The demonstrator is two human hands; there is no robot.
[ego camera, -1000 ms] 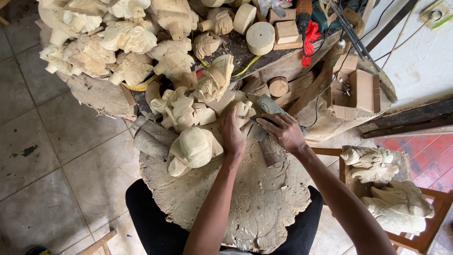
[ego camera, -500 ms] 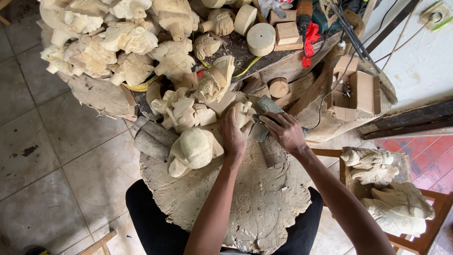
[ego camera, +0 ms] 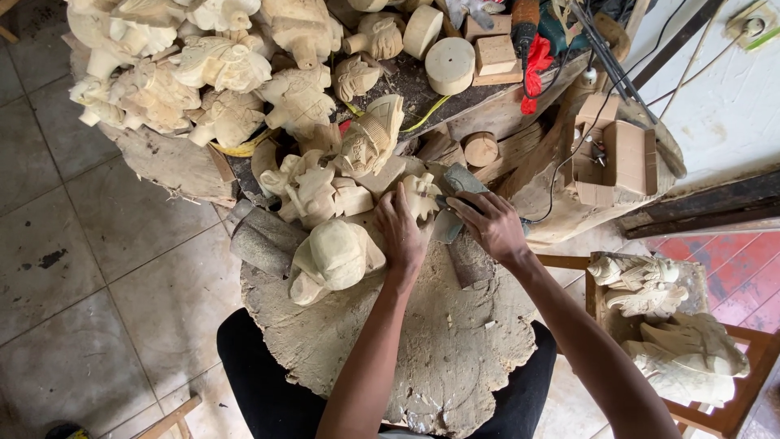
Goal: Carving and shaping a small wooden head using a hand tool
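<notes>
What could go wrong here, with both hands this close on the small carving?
1. The left hand pins the small carving right beside the tool that the right hand works, so a slip might catch the left fingers.
2. Finished carvings crowd the stump around the work; a jolt could knock or chip one.
3. A black cable runs near the right hand and might snag.

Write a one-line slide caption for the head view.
Left hand steadies a small pale carving on a round wooden slab while the right hand works it with a tool.
</notes>
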